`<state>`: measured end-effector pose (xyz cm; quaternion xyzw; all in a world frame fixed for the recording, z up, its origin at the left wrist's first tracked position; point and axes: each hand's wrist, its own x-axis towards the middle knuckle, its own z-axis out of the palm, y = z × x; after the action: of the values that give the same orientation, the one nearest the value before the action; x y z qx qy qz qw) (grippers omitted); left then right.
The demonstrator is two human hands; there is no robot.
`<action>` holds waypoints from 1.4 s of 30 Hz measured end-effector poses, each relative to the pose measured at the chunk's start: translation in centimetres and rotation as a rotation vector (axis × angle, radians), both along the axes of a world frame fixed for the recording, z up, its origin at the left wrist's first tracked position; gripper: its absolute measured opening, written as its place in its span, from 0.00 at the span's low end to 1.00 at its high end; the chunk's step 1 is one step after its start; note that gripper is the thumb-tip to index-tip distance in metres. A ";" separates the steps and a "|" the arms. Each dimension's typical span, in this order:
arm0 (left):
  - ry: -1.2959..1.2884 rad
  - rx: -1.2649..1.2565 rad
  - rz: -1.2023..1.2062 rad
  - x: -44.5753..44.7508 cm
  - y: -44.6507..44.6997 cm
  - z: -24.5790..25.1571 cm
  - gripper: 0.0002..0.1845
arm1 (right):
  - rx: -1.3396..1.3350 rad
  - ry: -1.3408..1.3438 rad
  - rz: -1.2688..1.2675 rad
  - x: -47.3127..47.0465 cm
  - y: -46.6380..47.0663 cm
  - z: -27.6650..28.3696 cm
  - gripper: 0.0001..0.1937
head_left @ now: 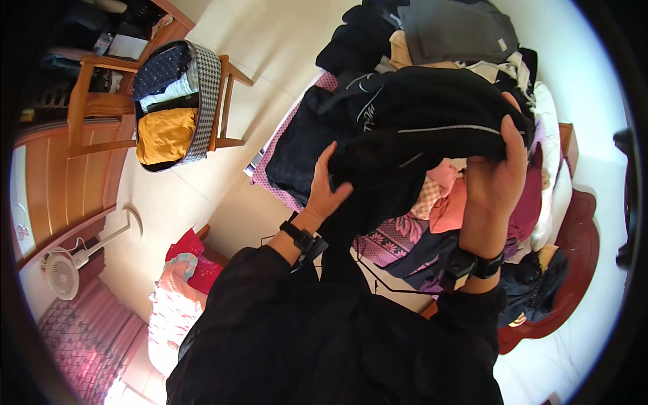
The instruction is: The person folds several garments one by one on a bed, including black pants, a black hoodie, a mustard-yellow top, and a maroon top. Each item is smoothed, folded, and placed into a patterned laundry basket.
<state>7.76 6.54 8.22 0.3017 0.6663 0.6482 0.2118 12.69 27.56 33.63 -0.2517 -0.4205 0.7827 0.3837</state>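
Note:
A black garment (pixel 430 111) with white piping and white lettering hangs stretched out above the bed. My right hand (pixel 498 167) grips its right end, the thumb in front and most of the fingers hidden by the cloth. At the garment's left side is my left hand (pixel 324 190), thumb and fingers apart; whether it touches the fabric I cannot tell. Dark folded cloth (pixel 298 147) lies beyond the left hand on a pink patterned cover (pixel 271 177). Below the garment, salmon-coloured cloth (pixel 448 207) and a checked piece (pixel 426 197) show beside my right wrist.
A folded grey garment (pixel 458 30) tops the far clothes pile. On a wooden chair (pixel 83 104) at left sits an open houndstooth case (pixel 205 101) with folded clothes, including a yellow one (pixel 167 134). A white fan (pixel 63 276) stands lower left. The red-brown headboard (pixel 577 258) borders the right.

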 end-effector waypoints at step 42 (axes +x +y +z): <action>1.090 -0.508 -0.166 -26.4 17.5 45.5 0.20 | -0.300 0.068 -0.164 5.2 20.4 3.9 0.07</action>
<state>-18.64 24.01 53.70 0.5811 0.7870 0.2022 -0.0449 17.85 47.97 37.53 -0.3131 -0.2637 0.8108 0.4184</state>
